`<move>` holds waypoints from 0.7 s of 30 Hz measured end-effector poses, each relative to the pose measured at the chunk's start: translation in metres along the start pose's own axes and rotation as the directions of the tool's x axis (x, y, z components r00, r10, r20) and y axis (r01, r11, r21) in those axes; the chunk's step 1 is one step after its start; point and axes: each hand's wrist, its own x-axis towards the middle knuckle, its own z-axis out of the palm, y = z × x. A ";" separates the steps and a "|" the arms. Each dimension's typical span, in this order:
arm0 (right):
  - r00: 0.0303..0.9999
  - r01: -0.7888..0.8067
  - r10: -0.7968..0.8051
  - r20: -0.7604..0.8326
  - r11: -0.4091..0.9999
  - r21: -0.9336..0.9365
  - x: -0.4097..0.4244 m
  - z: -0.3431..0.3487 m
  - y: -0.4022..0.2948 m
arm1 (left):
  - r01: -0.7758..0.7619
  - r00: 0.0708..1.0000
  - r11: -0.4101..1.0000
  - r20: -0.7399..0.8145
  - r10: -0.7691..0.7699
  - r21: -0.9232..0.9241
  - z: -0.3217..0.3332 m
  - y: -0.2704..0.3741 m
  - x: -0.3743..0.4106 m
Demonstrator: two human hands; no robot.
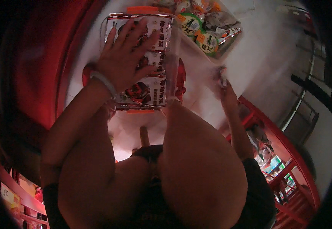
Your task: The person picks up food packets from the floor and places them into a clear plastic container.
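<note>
My left hand lies palm down with fingers spread on a stack of printed food packets in a clear plastic bin. The packets bear writing and pictures of food. Orange strips show at the bin's far and near ends. A pale band circles my left wrist. My right hand is off to the right, dim and blurred, near what looks like a stretch of clear plastic. A small shiny thing shows at its fingers; whether they grip it is unclear. My bare knees flank the near end of the bin.
Beyond it, at the upper right, a clear container holds green-rimmed round packs and other bagged goods. A red rack with packaged goods stands at my right. A large red surface rises on the left. The floor is pale.
</note>
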 end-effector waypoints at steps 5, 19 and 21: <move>0.926 -0.030 0.314 -0.210 0.615 0.788 -0.025 -0.023 -0.021 | -0.069 0.997 0.978 -0.046 0.061 -0.197 -0.016 -0.014 0.002; 0.854 -0.071 -0.464 0.236 0.347 0.935 -0.003 -0.037 -0.237 | 0.460 0.821 -0.340 0.539 -0.188 -0.820 -0.034 0.004 -0.009; 0.873 -0.051 -0.408 0.268 0.469 0.882 0.004 -0.038 -0.244 | 0.398 0.804 -0.400 0.524 -0.280 -0.825 -0.040 -0.008 -0.011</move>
